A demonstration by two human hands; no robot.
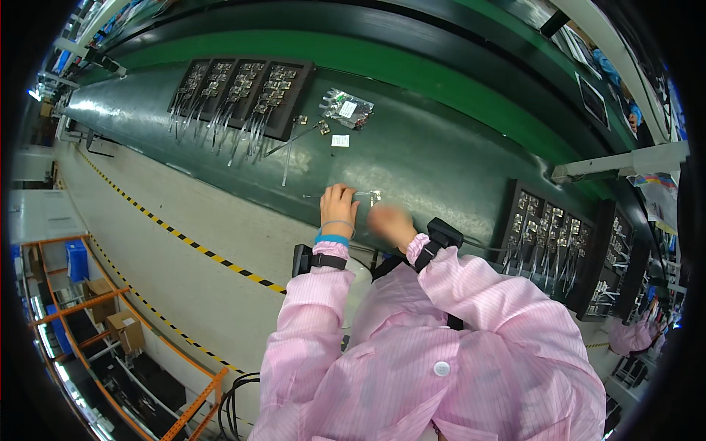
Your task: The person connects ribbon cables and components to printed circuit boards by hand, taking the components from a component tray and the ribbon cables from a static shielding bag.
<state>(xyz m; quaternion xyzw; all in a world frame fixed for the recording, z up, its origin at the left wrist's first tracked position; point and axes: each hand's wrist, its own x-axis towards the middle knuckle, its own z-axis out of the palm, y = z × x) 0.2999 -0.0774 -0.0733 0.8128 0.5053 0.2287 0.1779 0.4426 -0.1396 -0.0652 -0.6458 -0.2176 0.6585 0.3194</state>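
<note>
A small circuit board (376,196) with a thin flat cable (362,193) lies near the front edge of the green table. My left hand (338,207) rests across the cable, its fingers curled down and pressed together on it. The cable's tail shows on the left of the hand. Close to the board's right side is my right hand (391,225), smeared so that its fingers and anything in them cannot be made out. Farther off lie a couple of loose boards with cables (323,128), a clear bag of parts (346,109) and a white paper label (340,140).
At the far left, a black compartment tray (293,126) holds several boards, their cables hanging over its front. Similar black trays (510,214) stand at the right. A white beam (618,163) juts in above the table. Orange shelving (103,300) stands beyond the striped floor tape (213,255).
</note>
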